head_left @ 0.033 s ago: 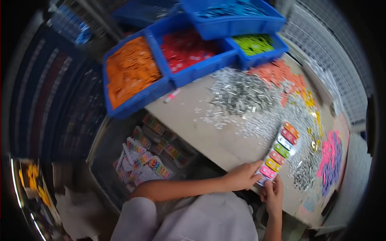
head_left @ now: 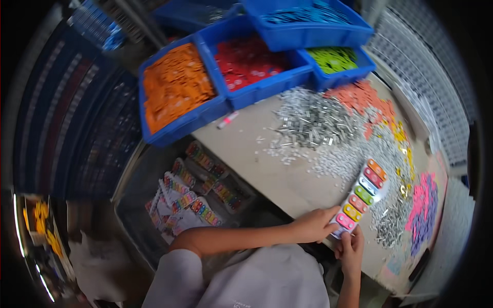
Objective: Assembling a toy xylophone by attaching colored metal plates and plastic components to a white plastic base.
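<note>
Steady the long white card of bright pieces, left hand curled on its edge, right hand (nearly closed) pinching its end

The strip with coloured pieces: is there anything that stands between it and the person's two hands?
Nothing visible does: the left hand and the right hand are both directly at the lower end of the strip.

Banded orange, red, white, green, coral, yellow and pink down the narrow, glossy white strip. Shines silver across the slender metallic-looking pieces on the flat beige tabletop. Glows solid orange over the thin flat chips in the rectangular deep-blue plastic bin, lime green over the small flat slips.
</note>
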Available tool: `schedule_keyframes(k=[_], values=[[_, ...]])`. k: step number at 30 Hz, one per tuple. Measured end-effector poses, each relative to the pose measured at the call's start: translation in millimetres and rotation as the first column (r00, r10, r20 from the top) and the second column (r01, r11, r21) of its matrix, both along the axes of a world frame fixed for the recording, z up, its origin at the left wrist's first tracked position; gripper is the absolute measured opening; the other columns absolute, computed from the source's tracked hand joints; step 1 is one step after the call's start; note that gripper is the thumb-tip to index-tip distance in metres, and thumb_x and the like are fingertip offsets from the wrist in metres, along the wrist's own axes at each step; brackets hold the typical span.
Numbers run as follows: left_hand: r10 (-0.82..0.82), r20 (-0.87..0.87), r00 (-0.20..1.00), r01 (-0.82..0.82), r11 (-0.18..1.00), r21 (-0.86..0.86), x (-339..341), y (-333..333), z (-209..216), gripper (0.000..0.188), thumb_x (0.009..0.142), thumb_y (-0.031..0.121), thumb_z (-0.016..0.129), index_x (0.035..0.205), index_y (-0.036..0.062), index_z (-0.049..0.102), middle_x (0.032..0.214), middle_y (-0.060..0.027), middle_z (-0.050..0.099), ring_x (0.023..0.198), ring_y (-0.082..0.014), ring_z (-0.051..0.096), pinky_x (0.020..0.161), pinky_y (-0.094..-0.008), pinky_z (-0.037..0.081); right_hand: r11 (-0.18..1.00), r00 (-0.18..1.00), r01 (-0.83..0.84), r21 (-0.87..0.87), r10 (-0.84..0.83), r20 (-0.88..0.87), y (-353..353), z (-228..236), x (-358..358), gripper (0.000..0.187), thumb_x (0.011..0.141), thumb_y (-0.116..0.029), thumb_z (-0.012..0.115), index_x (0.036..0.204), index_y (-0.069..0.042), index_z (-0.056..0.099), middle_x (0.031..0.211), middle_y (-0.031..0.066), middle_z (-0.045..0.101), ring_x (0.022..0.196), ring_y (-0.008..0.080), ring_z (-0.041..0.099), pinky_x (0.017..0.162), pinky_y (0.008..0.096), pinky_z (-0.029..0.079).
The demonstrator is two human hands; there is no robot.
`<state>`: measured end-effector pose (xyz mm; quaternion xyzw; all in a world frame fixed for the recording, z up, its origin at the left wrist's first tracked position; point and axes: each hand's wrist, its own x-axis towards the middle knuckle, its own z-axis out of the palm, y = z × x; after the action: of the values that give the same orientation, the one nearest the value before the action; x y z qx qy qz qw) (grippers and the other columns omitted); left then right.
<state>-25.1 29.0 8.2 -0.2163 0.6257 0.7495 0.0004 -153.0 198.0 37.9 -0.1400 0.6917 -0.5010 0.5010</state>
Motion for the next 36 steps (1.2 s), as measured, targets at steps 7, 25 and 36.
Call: schedule_keyframes(k=[7,25,36], values=[[-0.044,0.021,0.999,0.048,0.941,-0.335,89.8,-54.6,32.2,0.066,0.103,0.038,0.067,0.149,-0.0014,0.040,0.092,-0.0184,0.074,0.083,-0.0327,0.074,0.073,-0.0436,0.057,0.982,0.911,-0.098,-0.161,0.023,-0.412,-56.8,42.3,75.5,0.020,0.103,-0.012,0.066,0.117,-0.002,0.057,0.063,-0.0032,0.052,0.044,0.0047,0.044,0.042,0.0229,0.038],[0.985,0.162,0.050,-0.839,0.130,-0.529,415.4,-66.4,-153.5,0.065,0.077,0.025,0.090,0.126,0.0007,0.055,0.107,-0.0117,0.066,0.095,-0.0204,0.068,0.078,-0.0352,0.058,0.832,0.243,-0.551,0.065,0.234,-0.941,-150.8,-3.7,117.0,0.019,0.087,0.006,0.069,0.105,0.002,0.063,0.110,0.0188,0.063,0.105,0.0357,0.062,0.093,0.0399,0.050],[0.410,0.657,0.632,0.453,0.492,-0.743,379.1,-123.3,-348.3,0.029,0.084,0.013,0.069,0.113,0.0080,0.072,0.124,-0.0119,0.068,0.126,-0.0294,0.058,0.104,-0.0439,0.044,0.893,0.063,-0.429,0.135,0.179,-0.982,-132.2,-40.3,106.3,0.009,0.091,0.001,0.067,0.099,0.000,0.066,0.111,0.0167,0.065,0.109,0.0360,0.059,0.095,0.0446,0.048]])
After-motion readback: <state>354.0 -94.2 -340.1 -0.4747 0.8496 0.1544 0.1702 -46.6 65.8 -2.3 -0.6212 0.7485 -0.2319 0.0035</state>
